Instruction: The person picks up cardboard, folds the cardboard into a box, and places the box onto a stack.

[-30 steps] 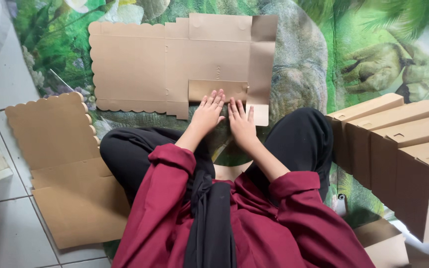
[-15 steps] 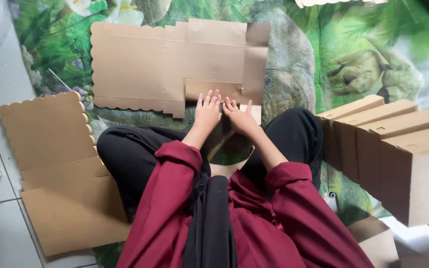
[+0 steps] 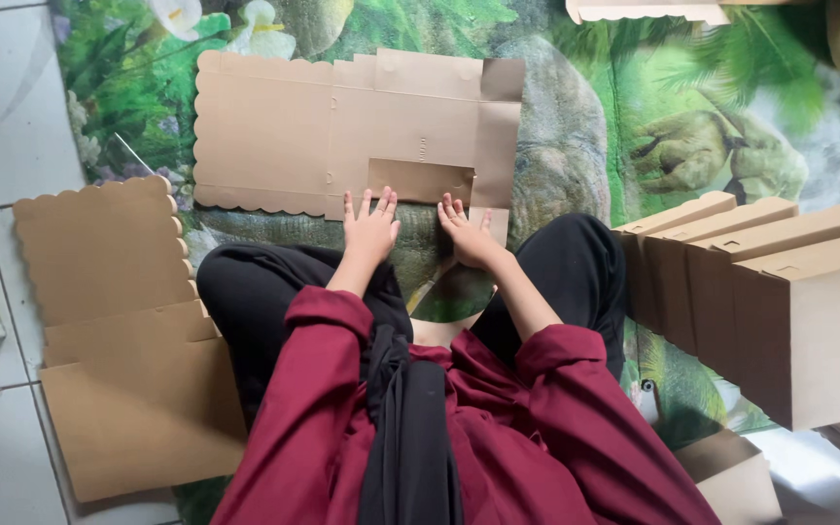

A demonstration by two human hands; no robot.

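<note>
A flat brown cardboard box blank (image 3: pixel 342 126) with a scalloped edge lies unfolded on the green patterned mat (image 3: pixel 653 117) in front of my crossed legs. A small flap (image 3: pixel 420 180) at its near edge is folded up onto the sheet. My left hand (image 3: pixel 369 231) lies flat, fingers spread, at the blank's near edge just left of that flap. My right hand (image 3: pixel 467 236) presses down beside it, fingertips at the flap's lower right corner. Neither hand grips anything.
A second flat cardboard blank (image 3: pixel 119 340) lies on the tiled floor at my left. Several folded cardboard boxes (image 3: pixel 780 301) stand in a row at my right. More cardboard shows at the top right edge (image 3: pixel 653 10).
The view has shifted a little. Both hands have drawn slightly back toward me along the blank's near edge, and the small flap now lies folded flat on the sheet.
</note>
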